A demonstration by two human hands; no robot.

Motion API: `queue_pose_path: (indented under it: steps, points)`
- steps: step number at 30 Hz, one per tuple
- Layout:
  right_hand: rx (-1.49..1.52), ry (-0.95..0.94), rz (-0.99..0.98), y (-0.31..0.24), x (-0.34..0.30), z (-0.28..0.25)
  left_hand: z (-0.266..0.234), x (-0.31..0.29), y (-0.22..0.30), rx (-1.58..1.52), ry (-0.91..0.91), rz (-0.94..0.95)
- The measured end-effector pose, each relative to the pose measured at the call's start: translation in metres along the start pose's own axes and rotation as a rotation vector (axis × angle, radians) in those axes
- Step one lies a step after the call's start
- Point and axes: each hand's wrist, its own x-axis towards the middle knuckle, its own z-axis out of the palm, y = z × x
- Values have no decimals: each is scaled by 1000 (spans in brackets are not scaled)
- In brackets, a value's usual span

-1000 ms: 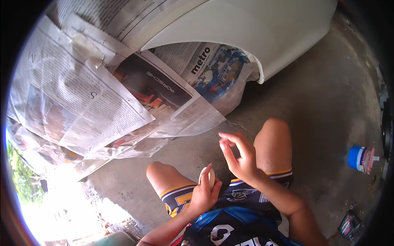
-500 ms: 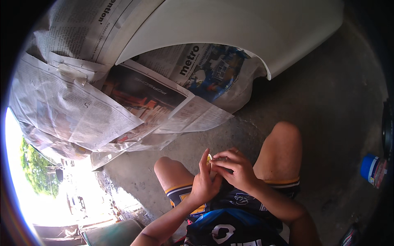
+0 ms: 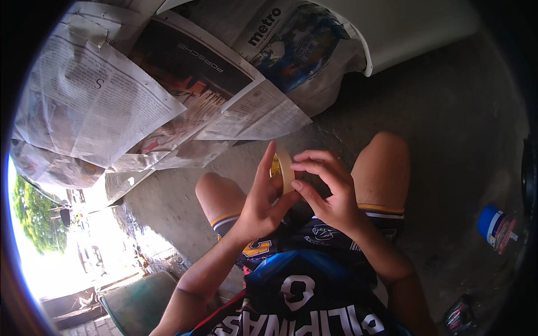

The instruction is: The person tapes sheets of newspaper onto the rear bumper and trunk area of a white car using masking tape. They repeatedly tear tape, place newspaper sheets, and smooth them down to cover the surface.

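Note:
A pale cream roll of masking tape (image 3: 287, 175) stands on edge between my hands, above my lap. My left hand (image 3: 261, 199) holds it from the left, index finger stretched upward beside the ring and thumb at its lower edge. Yellow print shows on the inside of the roll's core. From the right, my right hand (image 3: 332, 187) pinches the outer face of the tape with thumb and fingertips, the fingers bent. Whether a tape end is lifted there is too small to tell.
Taped newspaper sheets (image 3: 185, 84) cover a vehicle in front of me, beside its pale body panel (image 3: 414, 33). A blue-lidded container (image 3: 496, 227) is on the concrete floor at right. A dark packet (image 3: 460, 316) lies lower right; a green padded surface (image 3: 140, 302) is lower left.
The view has tipped down toward my lap, and the newspaper sits higher in it. My hands have come up with the tape roll, which now shows its outer face; my right fingers are more spread.

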Motion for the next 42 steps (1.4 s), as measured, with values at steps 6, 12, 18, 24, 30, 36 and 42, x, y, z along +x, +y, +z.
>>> queue_pose_path:
  steps: [6,12,18,24,30,36,42]
  points:
    - [-291,-77,-141,-5,3,6,-5,-6,-4,277,57,28]
    - [-335,-65,-55,-18,-12,28,2,-11,-17,390,144,140]
    - [-362,-106,-16,-22,-22,40,5,-18,-33,434,212,209]
    - [-346,-153,80,-8,-42,50,7,-30,-55,474,272,158]
    - [-214,-149,173,-5,-56,65,-2,-45,-59,472,197,21]
    - [-318,-223,14,7,-44,69,-24,-37,-44,675,155,34]
    - [-183,-73,72,10,-39,82,-49,-26,-23,763,59,115]
